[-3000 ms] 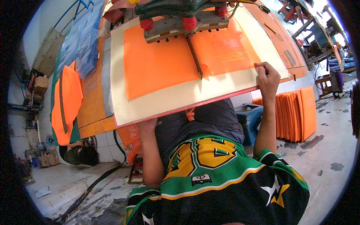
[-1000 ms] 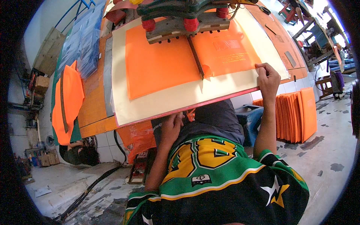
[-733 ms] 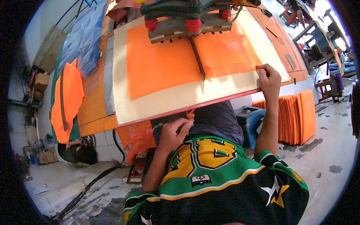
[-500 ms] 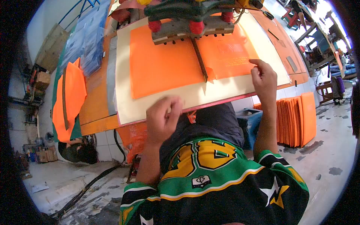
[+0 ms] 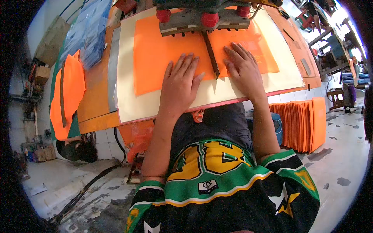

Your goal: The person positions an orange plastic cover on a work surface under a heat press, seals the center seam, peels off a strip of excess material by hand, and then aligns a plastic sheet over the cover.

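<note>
Orange sheeting (image 5: 151, 58) is lying flat on the cream board (image 5: 134, 112), looking light, limp and slippery, its near edges offering the surest hold. Left hand (image 5: 178, 86) and right hand (image 5: 248, 74) are resting open on it, flanking the dark strip (image 5: 210, 52).

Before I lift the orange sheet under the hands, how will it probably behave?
The orange sheet is probably floppy: it looks thin, and a similar orange piece has wavy edges. It is likely light for its size, as it shows almost no thickness. It may slide easily, because its surface looks smooth.
</note>
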Tool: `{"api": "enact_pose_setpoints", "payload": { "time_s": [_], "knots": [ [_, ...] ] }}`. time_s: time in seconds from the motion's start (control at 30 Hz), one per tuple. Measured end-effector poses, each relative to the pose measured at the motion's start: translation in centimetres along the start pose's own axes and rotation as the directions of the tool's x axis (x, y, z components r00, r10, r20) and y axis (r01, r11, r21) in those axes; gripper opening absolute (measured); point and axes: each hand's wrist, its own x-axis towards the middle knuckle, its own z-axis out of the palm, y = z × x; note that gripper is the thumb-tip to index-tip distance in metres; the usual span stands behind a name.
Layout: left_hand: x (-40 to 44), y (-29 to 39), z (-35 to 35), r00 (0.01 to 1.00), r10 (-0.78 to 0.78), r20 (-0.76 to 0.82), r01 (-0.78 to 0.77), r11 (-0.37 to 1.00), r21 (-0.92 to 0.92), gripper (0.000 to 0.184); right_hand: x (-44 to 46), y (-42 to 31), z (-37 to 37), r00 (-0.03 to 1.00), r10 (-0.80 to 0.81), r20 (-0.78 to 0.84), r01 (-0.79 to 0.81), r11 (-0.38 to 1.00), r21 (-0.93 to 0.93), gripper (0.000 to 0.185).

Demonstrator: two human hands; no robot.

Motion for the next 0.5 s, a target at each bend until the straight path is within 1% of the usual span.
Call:
{"api": "enact_pose_setpoints", "payload": {
  "time_s": [0.07, 0.1, 0.17, 0.27, 0.5],
  "knots": [
    [0.02, 0.16, 0.14, 1.0, 0.011, 0.006, -0.011, 0.999, 0.049, 0.053, 0.03, -0.05, -0.07, 1.0, 0.012, 0.009, -0.012, 1.0, 0.01, 0.044],
    [0.07, 0.31, 0.08, 1.0, 0.014, 0.005, -0.014, 0.999, 0.044, 0.053, 0.08, -0.02, -0.04, 1.0, 0.005, 0.009, -0.005, 1.0, 0.004, 0.044],
    [0.11, 0.53, -0.24, 0.998, -0.007, 0.063, 0.003, 0.997, 0.079, 0.051, 0.04, 0.05, -0.1, 1.0, 0.002, 0.005, -0.002, 1.0, -0.004, 0.044],
    [-0.05, 0.56, -0.03, 1.0, -0.011, 0.028, 0.009, 0.998, 0.066, 0.05, -0.1, 0.04, -0.11, 1.0, -0.004, 0.005, 0.004, 1.0, -0.005, 0.044],
    [-0.05, 0.47, -0.04, 0.999, -0.007, 0.037, 0.005, 0.998, 0.061, 0.049, -0.18, -0.06, -0.13, 1.0, -0.008, -0.014, 0.008, 1.0, 0.016, 0.043]
  ]
}}
